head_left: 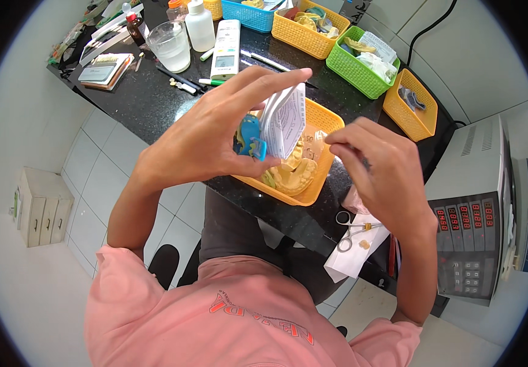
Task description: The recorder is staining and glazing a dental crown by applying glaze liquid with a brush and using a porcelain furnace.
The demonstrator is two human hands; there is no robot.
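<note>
My left hand is raised over a yellow plastic basket, its thumb and fingers closed around folded printed paper. A blue dental impression tray with yellowish material sits against the paper, within the same grip. Below them in the basket lie yellow plaster dental casts. At the basket's right side, my right hand pinches the edge of a clear plastic bag marked with handwriting. Part of the basket's contents is hidden behind my left hand and the paper.
Scissor-like forceps lie on white paper near my right forearm. More baskets, including a green one, line the back. A glass beaker, white bottle and handheld remote stand left. A control box sits right.
</note>
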